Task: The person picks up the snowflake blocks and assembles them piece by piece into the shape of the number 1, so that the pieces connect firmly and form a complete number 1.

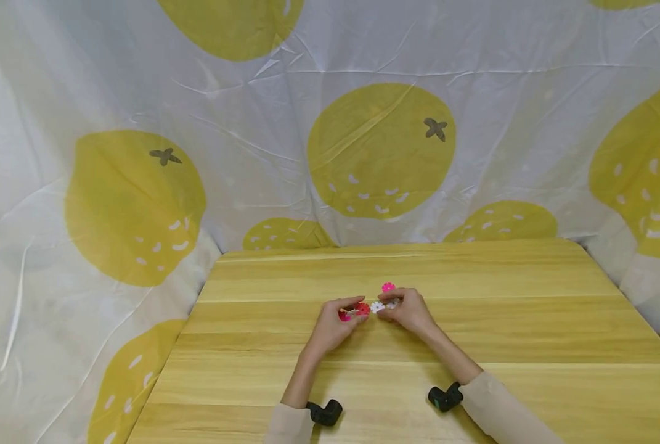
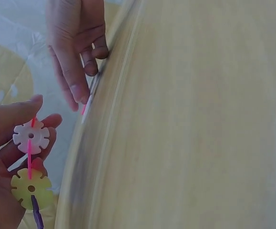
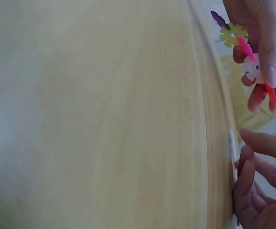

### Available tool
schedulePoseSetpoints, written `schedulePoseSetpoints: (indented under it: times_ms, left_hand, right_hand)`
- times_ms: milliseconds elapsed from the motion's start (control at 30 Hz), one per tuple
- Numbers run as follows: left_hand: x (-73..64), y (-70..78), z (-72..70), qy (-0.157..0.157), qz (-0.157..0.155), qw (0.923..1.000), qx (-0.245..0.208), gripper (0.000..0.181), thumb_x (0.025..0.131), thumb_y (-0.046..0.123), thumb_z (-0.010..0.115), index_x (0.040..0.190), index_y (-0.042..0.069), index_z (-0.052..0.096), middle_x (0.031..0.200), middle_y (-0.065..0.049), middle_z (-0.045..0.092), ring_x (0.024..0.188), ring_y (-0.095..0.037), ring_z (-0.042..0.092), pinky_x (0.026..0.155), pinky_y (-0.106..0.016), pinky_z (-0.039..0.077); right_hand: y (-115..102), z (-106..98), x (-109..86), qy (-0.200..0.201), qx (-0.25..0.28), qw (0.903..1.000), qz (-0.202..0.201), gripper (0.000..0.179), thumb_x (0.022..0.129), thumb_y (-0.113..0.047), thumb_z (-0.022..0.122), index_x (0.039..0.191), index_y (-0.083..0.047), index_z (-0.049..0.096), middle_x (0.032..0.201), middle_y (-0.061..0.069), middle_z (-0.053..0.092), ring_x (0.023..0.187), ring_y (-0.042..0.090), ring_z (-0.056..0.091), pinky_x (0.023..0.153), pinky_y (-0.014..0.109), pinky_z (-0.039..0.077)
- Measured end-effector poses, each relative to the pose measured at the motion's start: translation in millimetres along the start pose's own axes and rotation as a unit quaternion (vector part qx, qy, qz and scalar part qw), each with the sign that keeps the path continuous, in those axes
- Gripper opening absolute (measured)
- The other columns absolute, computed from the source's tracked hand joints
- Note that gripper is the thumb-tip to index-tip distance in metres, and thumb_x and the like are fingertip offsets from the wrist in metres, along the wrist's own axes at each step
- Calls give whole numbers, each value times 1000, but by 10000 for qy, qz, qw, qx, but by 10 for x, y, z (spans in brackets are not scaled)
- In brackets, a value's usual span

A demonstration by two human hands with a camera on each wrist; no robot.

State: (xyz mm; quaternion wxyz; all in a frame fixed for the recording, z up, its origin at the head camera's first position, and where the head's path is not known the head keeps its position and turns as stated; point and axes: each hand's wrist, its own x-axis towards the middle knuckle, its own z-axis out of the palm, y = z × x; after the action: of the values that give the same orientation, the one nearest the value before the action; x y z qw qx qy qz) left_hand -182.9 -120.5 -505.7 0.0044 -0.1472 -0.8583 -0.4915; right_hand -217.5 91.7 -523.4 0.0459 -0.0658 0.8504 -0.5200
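My left hand (image 1: pixel 332 324) pinches a chain of notched plastic snowflake discs. In the left wrist view the chain shows a white disc (image 2: pixel 19 136), a yellow disc (image 2: pixel 21 191), a pink disc (image 2: pixel 29 160) edge-on between them, and a purple disc (image 2: pixel 37 217) hanging below. A red disc (image 1: pixel 362 308) stands at the left fingertips. Close by, my right hand (image 1: pixel 413 313) pinches a white disc (image 1: pixel 377 306), with a bright pink disc (image 1: pixel 388 287) above its fingers. In the right wrist view the right hand's pieces are mostly hidden. The two hands' pieces are nearly touching; contact cannot be told.
Both hands are above a wooden table (image 1: pixel 507 327), near its middle. Behind it hangs a pale curtain (image 1: pixel 263 129) printed with yellow fruit. Black wrist devices (image 1: pixel 326 412) are worn on both forearms, near the beige sleeves (image 1: pixel 501 407).
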Motion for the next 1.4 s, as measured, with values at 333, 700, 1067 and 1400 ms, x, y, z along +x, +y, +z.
schedulePoseSetpoints:
  times_ms: [333, 700, 1067, 1400]
  left_hand:
    - [-27, -14, -18, -151, 262, 9995, 30, 30, 92, 13, 79, 120, 2, 76, 117, -12, 78, 107, -24, 70, 91, -28, 56]
    - [-31, 13, 5, -201, 168, 9996, -145, 33, 90, 11, 80, 121, 1, 76, 120, -12, 77, 114, -27, 70, 96, -34, 58]
    - [-29, 8, -9, -185, 203, 9996, -80, 30, 92, 10, 79, 119, -2, 76, 118, -14, 77, 107, -27, 70, 88, -25, 56]
    - [-30, 0, -19, -219, 232, 9994, -92, 32, 92, 11, 78, 121, -2, 75, 121, -15, 76, 119, -29, 69, 104, -44, 55]
  right_hand:
    - [-46, 64, -35, -89, -1034, 9939, -373, 18, 76, -10, 92, 90, -10, 81, 89, 4, 73, 87, 19, 64, 76, 34, 51]
    - [-97, 9, -124, -384, -311, 9987, 103, 22, 78, 4, 86, 90, -3, 69, 76, 5, 66, 56, 12, 61, 49, 23, 51]
    - [-44, -82, -153, -816, 534, 9947, 313, 13, 88, 0, 79, 93, 1, 67, 83, 11, 68, 59, 19, 69, 55, 28, 59]
    - [-23, -163, -179, -1081, 1472, 9812, 620, 15, 93, -4, 75, 101, 5, 66, 89, 19, 74, 66, 21, 74, 59, 31, 61]
